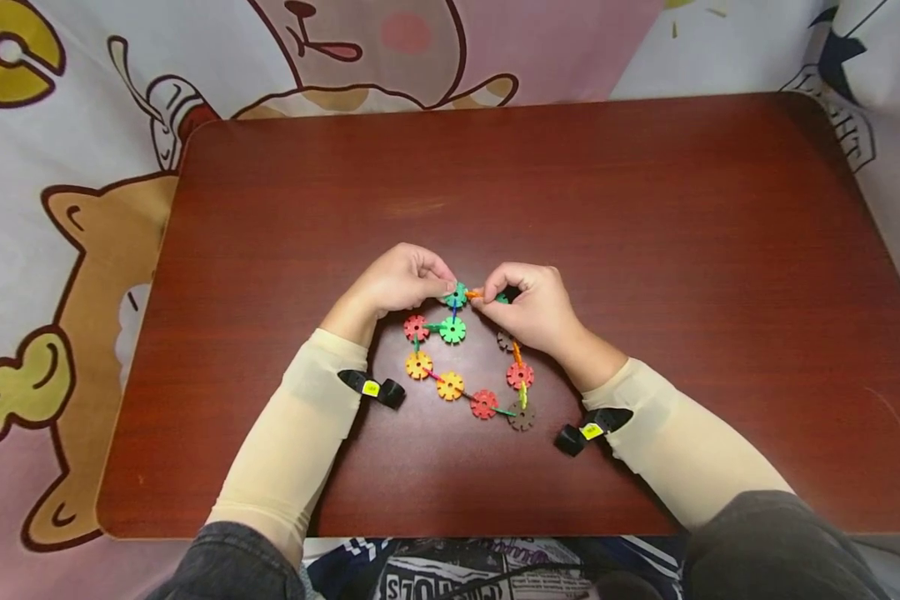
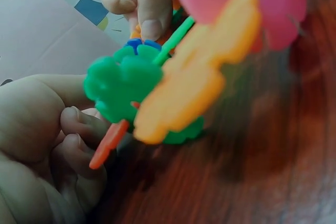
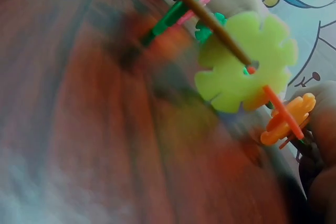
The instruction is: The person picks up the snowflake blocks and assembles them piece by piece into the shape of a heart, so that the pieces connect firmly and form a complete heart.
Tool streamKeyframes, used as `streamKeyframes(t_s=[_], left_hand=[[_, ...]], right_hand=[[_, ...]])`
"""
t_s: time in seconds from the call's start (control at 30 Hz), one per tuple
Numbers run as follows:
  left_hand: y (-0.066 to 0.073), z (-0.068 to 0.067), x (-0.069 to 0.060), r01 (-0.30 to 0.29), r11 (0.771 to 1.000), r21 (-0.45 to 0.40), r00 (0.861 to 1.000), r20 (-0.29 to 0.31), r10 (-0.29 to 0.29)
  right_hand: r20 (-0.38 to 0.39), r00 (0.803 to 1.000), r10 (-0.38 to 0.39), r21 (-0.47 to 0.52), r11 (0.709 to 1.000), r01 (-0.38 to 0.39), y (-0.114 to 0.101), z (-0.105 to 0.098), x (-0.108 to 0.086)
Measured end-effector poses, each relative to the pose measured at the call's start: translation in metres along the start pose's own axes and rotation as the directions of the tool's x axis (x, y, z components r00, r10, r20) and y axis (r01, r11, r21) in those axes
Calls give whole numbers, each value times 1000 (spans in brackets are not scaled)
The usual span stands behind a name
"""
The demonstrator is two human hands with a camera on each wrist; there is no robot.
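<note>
A ring of notched, flower-shaped plastic discs lies on the table, linked edge to edge. At its far side my left hand [image 1: 405, 279] pinches a green disc [image 1: 457, 296] between thumb and fingers. Just right of that, my right hand [image 1: 534, 307] pinches an orange disc [image 1: 474, 294] seen edge-on, touching the green one. A teal disc [image 1: 502, 297] shows partly behind the right fingers. Red [image 1: 483, 405], yellow [image 1: 450, 386] and brown discs [image 1: 522, 416] form the near side. In the right wrist view a yellow-green disc [image 3: 273, 38] hides part of the chain.
The brown wooden table [image 1: 270, 200] stretches round the ring on every side, its front edge close to the person. A cloth with cartoon animals [image 1: 390, 50] hangs behind it. Black wrist cameras [image 1: 375, 388] sit on both sleeves, beside the discs.
</note>
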State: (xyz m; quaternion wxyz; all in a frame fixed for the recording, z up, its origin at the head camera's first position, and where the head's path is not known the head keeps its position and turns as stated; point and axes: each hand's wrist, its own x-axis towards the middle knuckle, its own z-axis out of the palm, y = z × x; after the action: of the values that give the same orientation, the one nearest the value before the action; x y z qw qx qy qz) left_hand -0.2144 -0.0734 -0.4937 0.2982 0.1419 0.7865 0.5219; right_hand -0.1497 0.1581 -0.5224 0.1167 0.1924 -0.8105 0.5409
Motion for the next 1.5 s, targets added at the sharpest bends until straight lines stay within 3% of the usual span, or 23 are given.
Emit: streamKeyframes(t_s=[0.27,0.57,0.77,0.83,0.9,0.97,1.0,1.03,1.1,1.13,1.17,1.2,1.27,1.5], left_hand=[[2,1,-1,-4,999,-54,1000,11,5],[-2,1,-1,-11,999,-33,1000,-13,10],[-3,3,1,-33,999,6,994,-105,34],[-5,3,1,-45,999,-4,986,-161,43],[-7,2,2,-65,995,-74,970,-239,45],[-11,0,5,-113,968,-226,943,-331,33],[-14,-1,6,-159,934,-320,925,-379,28],[-16,-2,7,-216,884,-414,905,-425,22],[-19,-5,8,-335,751,-569,867,-498,10],[-21,-6,9,-386,693,-608,851,-525,13],[-22,-6,9,-424,649,-632,839,-544,18],[-22,-6,9,-450,622,-641,830,-557,26],[-22,-6,9,-473,606,-639,821,-570,40],[-20,-2,12,-486,626,-610,815,-574,74]], right_hand=[[-29,999,-16,24,1000,17,-3,2,-1],[-42,999,-14,8,1000,15,-5,6,-3],[-45,998,36,-10,999,-37,-2,5,0],[-55,998,45,-15,999,-46,-2,4,1],[-73,996,52,-28,998,-54,-2,3,1],[-101,993,66,-43,997,-70,-1,2,1],[-117,990,73,-51,996,-80,-1,1,1],[-134,988,78,-63,994,-87,0,0,2],[-172,981,87,-87,991,-103,1,-2,4],[-194,977,90,-97,989,-110,2,-3,5],[-214,973,92,-110,987,-118,4,-5,7],[-234,968,92,-119,985,-122,6,-6,8],[-272,958,90,-141,981,-132,10,-10,11],[-347,934,79,-183,972,-150,21,-18,20]])
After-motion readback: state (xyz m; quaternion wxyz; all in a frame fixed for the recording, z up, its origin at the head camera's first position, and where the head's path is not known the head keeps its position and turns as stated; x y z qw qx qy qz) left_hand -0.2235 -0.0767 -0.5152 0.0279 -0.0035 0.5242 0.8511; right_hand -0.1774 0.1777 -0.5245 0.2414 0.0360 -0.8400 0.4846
